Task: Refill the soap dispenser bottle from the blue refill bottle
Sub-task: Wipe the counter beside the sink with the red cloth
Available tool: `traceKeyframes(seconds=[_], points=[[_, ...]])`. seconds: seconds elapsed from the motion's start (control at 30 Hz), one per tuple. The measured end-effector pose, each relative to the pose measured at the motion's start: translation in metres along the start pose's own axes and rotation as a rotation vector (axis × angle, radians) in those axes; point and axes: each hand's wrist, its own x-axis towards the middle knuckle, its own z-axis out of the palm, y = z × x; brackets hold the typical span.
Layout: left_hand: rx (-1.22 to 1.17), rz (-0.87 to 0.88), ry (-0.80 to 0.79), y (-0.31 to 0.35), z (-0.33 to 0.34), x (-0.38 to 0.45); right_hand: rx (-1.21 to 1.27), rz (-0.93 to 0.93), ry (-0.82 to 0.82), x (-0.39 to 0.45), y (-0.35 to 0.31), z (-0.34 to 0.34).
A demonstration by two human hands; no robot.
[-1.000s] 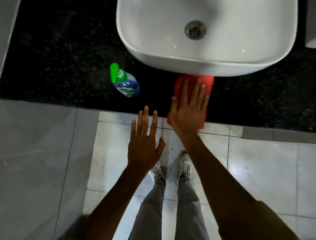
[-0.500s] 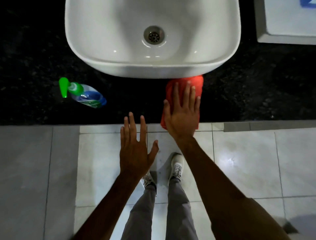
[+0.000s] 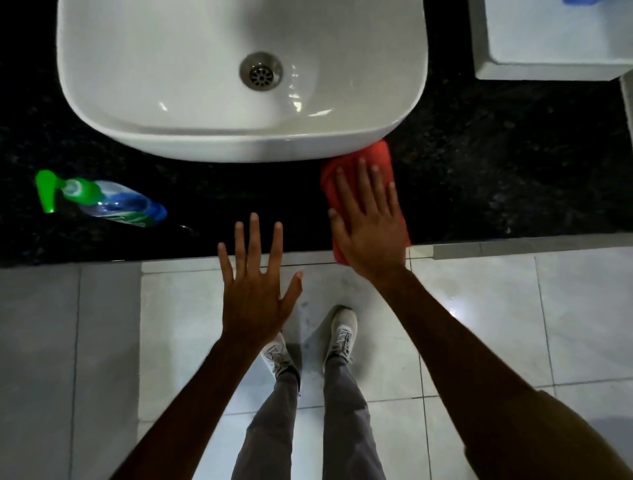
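Note:
The soap dispenser bottle (image 3: 102,202), clear with blue liquid, a green label and a green pump, stands on the black counter (image 3: 496,171) at the far left. My left hand (image 3: 257,291) hovers flat with fingers spread over the counter's front edge, to the right of the dispenser and not touching it. My right hand (image 3: 370,226) lies flat, fingers apart, on a red cloth (image 3: 383,154) at the counter's front edge below the sink's right corner. A sliver of something blue (image 3: 582,1) shows at the top right edge; I cannot tell what it is.
A white basin sink (image 3: 239,147) with a metal drain sits on the counter straight ahead. A second white fixture (image 3: 548,70) stands at the top right. Below the counter are pale floor tiles, my grey trousers and white shoes.
My right hand has slid the red cloth to the right along the counter, from under the sink's middle to its right corner. The view has shifted too. My left hand stays spread.

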Motion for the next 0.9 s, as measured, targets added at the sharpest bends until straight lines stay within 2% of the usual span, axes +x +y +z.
traceKeyframes(seconds=[0.07, 0.1, 0.27, 0.33, 0.4, 0.53, 0.6, 0.73, 0.8, 0.9], points=[[-0.017, -0.003, -0.025, 0.009, 0.008, -0.008, -0.013, -0.151, -0.033, -0.025, 0.027, 0.005], [-0.027, 0.000, -0.040, 0.014, 0.011, -0.010, -0.013, -0.138, -0.040, -0.035, 0.043, 0.006], [-0.034, 0.059, -0.068, 0.048, 0.010, 0.013, -0.011, 0.326, -0.002, -0.008, 0.075, -0.004], [0.014, 0.050, -0.067, 0.061, 0.008, 0.021, -0.015, 0.406, -0.015, 0.015, 0.066, -0.008], [0.050, 0.040, -0.063, 0.068, 0.010, 0.023, 0.003, 0.338, -0.032, 0.016, 0.062, -0.009], [0.043, 0.052, -0.085, 0.066, 0.018, 0.008, 0.030, -0.001, -0.112, -0.047, 0.084, -0.005], [0.051, 0.026, -0.078, 0.068, 0.018, -0.001, 0.042, 0.040, -0.118, -0.055, 0.104, -0.009], [0.069, -0.006, -0.027, 0.080, 0.010, 0.006, 0.015, 0.340, -0.060, 0.004, 0.104, -0.021], [0.066, 0.000, -0.019, 0.082, 0.011, 0.015, 0.064, 0.339, -0.066, 0.023, 0.096, -0.018], [0.049, 0.017, -0.076, 0.079, 0.021, 0.009, 0.166, 0.176, -0.094, 0.000, 0.095, -0.008]])
